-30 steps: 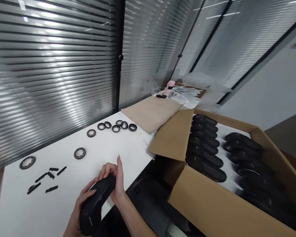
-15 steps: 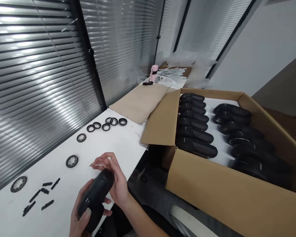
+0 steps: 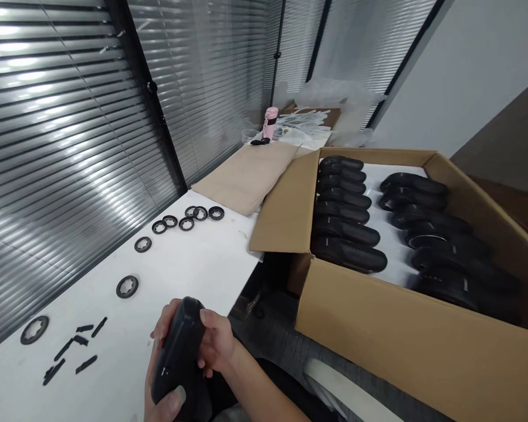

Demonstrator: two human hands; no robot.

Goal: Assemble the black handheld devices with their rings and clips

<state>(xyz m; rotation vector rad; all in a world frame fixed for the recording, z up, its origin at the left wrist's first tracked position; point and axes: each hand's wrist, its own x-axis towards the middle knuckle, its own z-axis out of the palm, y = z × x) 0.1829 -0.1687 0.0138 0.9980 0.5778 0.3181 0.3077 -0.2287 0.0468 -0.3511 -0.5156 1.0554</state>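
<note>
Low in the head view, both hands hold a smooth black oblong device [image 3: 180, 346] above the near edge of the table. My left hand [image 3: 167, 401] wraps round its left side, thumb on the lower face and fingers along the far side. My right hand [image 3: 220, 343] grips the upper right end, thumb pressed near the top and the other fingers curled beneath. The underside of the device is hidden. Black rings [image 3: 127, 286] with notched inner edges lie on the white table [image 3: 189, 264]. Several short black strips [image 3: 87, 364] are scattered at the left.
An open cardboard box [image 3: 361, 316] on the right holds two rows of similar black devices [image 3: 347, 253]. One flap [image 3: 284, 211] leans over the table. Brown paper [image 3: 246, 176] and a pink bottle [image 3: 270, 123] are farther back. Window blinds [image 3: 70, 146] border the left side.
My right hand has closed from loosely spread fingers to a grip on the device's upper end. The device has shifted right and turned more upright. The view has moved slightly.
</note>
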